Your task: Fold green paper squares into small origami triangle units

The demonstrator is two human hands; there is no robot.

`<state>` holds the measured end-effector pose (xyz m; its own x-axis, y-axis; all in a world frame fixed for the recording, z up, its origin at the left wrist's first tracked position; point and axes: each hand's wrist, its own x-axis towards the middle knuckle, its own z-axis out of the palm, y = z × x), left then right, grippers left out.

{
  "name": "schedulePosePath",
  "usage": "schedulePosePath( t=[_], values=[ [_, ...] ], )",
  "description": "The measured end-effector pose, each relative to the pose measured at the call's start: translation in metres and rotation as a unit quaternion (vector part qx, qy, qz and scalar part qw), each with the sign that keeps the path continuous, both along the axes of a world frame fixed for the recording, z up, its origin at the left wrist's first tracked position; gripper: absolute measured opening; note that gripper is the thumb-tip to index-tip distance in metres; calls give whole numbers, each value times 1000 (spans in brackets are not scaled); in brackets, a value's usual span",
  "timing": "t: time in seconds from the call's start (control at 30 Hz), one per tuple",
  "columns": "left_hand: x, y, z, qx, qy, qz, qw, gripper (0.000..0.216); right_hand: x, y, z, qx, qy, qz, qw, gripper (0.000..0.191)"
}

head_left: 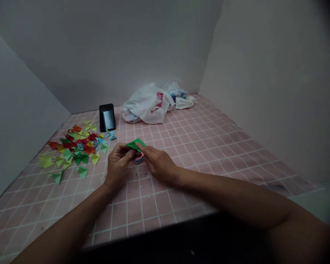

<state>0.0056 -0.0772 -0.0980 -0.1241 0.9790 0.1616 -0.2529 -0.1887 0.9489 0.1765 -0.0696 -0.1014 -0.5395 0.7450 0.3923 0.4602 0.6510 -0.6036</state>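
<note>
Just this side of the middle of the pink checked counter (198, 146), the left hand (117, 161) and right hand (161, 164) both have their grip closed on a folded green paper (138, 143), held up between them. Beneath is something pink and blue (139, 160), perhaps more paper, mostly covered. To the left lie scattered colourful folded pieces (81, 158); beyond them a dark phone (102, 119) leans upright, and farther back sits a white plastic bag (143, 102).

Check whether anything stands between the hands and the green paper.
Nothing visible does: the left hand and right hand are both on the green paper. The folded paper pieces lie off to the left, apart from both hands.
</note>
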Motion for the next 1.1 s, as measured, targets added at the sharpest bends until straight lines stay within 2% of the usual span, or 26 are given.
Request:
schedulePosePath(
  t=[0.13,0.27,0.43,0.6,0.73,0.9,1.1],
  values=[
    [-1,-2,2,17,56,-21,998,28,3,6,-1,3,70,-8,997,38],
    [0,-4,3,62,146,-20,987,18,5,8,0,30,84,-20,996,24],
    [1,-5,2,90,188,0,978,11,5,8,1,40,94,-28,994,16],
    [2,-6,2,93,215,-5,972,7,4,9,3,32,154,-4,988,9],
    [2,-6,0,120,247,-4,962,5,5,10,6,-5,194,7,981,8],
    [0,-7,-1,133,298,-4,945,4,5,7,10,-87,223,17,971,6],
    [0,-6,-1,135,289,5,948,6,4,7,9,-158,262,26,952,5]
  ],
)
